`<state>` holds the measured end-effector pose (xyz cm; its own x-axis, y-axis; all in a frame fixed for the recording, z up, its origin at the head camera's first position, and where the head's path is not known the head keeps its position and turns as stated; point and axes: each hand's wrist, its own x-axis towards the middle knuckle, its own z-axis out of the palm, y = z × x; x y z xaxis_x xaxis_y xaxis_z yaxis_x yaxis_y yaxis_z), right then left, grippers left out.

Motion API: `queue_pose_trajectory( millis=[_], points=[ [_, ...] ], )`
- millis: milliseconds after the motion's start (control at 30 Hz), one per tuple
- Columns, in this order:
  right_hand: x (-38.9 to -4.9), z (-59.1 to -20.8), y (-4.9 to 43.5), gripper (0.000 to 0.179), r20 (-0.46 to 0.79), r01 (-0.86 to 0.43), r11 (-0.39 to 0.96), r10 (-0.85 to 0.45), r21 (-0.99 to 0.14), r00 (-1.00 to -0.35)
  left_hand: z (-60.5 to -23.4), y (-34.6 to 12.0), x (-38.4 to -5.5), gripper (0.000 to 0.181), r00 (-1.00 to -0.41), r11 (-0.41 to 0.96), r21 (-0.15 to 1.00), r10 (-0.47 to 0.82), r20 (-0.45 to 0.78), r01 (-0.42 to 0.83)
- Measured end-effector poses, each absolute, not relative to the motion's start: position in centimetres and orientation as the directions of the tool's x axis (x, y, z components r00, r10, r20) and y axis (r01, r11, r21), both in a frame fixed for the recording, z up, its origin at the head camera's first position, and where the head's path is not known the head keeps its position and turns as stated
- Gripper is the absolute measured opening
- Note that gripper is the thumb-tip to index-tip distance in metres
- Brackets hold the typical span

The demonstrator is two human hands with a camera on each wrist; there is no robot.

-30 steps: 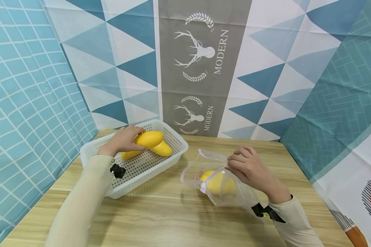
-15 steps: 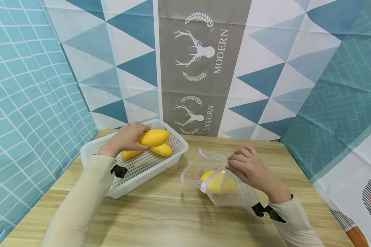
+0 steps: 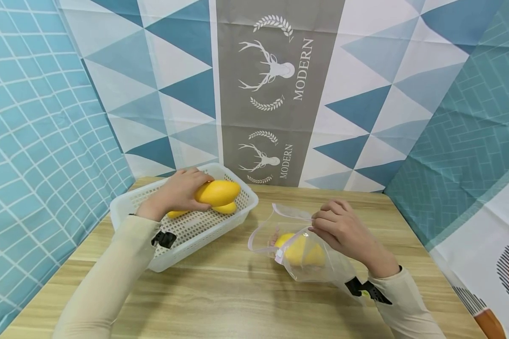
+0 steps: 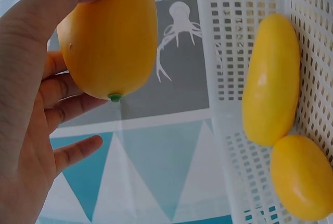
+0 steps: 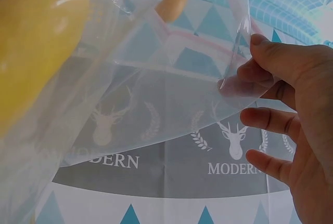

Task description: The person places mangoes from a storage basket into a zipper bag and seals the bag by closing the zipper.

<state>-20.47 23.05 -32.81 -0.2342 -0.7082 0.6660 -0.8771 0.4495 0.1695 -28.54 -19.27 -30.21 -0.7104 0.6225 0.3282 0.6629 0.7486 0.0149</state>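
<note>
A yellow-orange mango point(image 3: 218, 193) is in my left hand point(image 3: 176, 192), which grips it above the right part of a white plastic basket point(image 3: 208, 238). Its small green stem end shows in the left wrist view, with the thumb on one side and fingers behind. Beneath it in the basket lie two more mangoes, one point(image 4: 271, 81) long and one point(image 4: 302, 177) rounder in the left wrist view. My right hand point(image 3: 349, 230) pinches the mouth edge of a clear zip bag point(image 3: 337, 270), holding it apart. Inside the bag rests yellow fruit point(image 3: 302, 250), partly blurred by the plastic.
The wooden table point(image 3: 220, 301) carries both basket and bag, with a gap of bare wood between them. Behind stands a patterned cloth backdrop point(image 3: 263, 94). Blue-tiled cloth point(image 3: 34, 141) hangs along the left side.
My left hand has carried the mango rightward over the basket, and it now covers more of the mango lying below. The right hand and the bag have stayed in place.
</note>
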Motion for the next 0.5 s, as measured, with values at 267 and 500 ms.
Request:
queue_pose_trajectory(
  millis=[267,500],
  points=[
    [-20.4,-32.8,23.1,0.038,0.66,-0.874,0.456,-0.711,0.168,-0.244,-30.0,-18.3,-27.3,0.065,-0.671,0.716,-0.008,0.657,0.344,0.698],
    [-20.5,-32.8,23.2,0.038,0.662,-0.874,0.454,-0.71,0.173,-0.238,-30.4,-17.7,-26.7,0.065,-0.621,0.675,-0.034,0.697,0.359,0.737]
  ],
)
